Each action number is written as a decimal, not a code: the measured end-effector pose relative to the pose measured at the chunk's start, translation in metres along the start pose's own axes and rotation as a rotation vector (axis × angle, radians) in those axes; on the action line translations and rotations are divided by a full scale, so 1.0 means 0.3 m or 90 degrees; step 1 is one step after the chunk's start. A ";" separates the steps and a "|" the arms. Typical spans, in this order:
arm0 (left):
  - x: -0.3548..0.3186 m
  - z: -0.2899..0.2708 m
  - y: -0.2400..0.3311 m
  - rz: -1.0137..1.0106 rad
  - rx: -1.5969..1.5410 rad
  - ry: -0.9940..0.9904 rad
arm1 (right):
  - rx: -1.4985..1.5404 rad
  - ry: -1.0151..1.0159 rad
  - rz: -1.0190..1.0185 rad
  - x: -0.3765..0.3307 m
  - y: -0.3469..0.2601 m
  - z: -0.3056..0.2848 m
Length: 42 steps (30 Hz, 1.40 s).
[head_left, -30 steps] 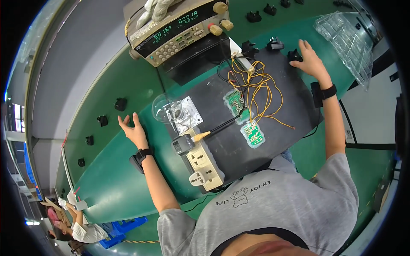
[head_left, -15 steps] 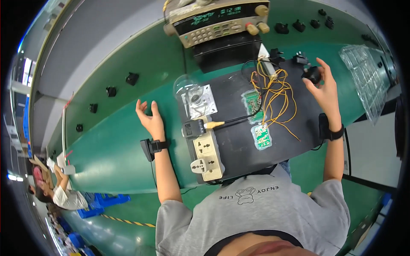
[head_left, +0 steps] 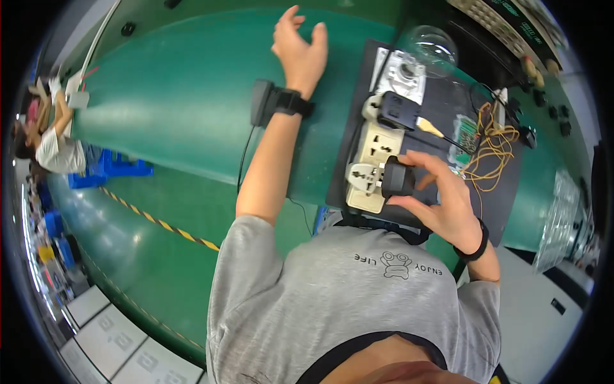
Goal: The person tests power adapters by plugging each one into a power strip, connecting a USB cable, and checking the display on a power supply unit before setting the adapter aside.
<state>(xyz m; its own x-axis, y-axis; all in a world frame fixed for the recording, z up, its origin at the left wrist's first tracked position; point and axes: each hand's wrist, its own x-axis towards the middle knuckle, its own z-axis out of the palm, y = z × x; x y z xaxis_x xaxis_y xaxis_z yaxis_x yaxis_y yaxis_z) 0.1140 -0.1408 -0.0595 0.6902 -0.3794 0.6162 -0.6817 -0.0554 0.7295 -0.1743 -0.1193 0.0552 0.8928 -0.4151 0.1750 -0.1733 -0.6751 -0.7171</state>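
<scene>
Step in hand, I judged: plugging adapter (head_left: 398,179) into strip (head_left: 371,168) at mat's (head_left: 441,115) near edge. R hand (head_left: 441,201) gripped adapter, fingers wrapped round it, right at white plug (head_left: 363,177). Next needed pins lined w/ socket, firm push. L hand (head_left: 300,48) slack, fingers spread, flat on bench (head_left: 185,96), arm stretched fwd.

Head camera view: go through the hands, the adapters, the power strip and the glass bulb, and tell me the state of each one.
Right hand: gripping a black adapter at the power strip.
Left hand: open, empty, over the green table.
Second black adapter: sitting on the strip's far end.
Glass bulb: lying on the black mat, unlit.
</scene>
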 end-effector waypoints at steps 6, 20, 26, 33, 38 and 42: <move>-0.011 -0.028 0.086 -0.022 -0.028 -0.028 | -0.111 -0.083 -0.160 0.058 -0.065 0.004; -0.014 -0.153 0.261 0.075 -0.346 -0.774 | -0.243 0.037 -0.132 0.069 0.018 -0.025; -0.024 -0.154 0.325 0.143 -0.207 -0.751 | -0.229 0.140 0.083 0.007 0.147 -0.047; 0.005 -0.173 0.379 0.273 -0.353 -0.648 | -0.244 0.220 -0.020 0.000 0.075 -0.093; 0.035 -0.195 0.291 0.043 -0.408 -0.420 | -0.235 0.137 -0.059 -0.077 0.085 -0.070; 0.060 -0.150 0.247 -0.169 -0.525 -0.099 | -0.129 0.132 -0.025 -0.146 0.064 -0.006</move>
<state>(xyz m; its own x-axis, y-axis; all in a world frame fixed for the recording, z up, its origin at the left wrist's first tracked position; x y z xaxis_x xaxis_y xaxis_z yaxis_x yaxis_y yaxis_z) 0.0867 -0.1103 0.0190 0.7190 -0.5736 0.3924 -0.0700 0.5019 0.8621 -0.2174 -0.1151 0.0352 0.7999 -0.4881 0.3493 -0.2388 -0.7927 -0.5609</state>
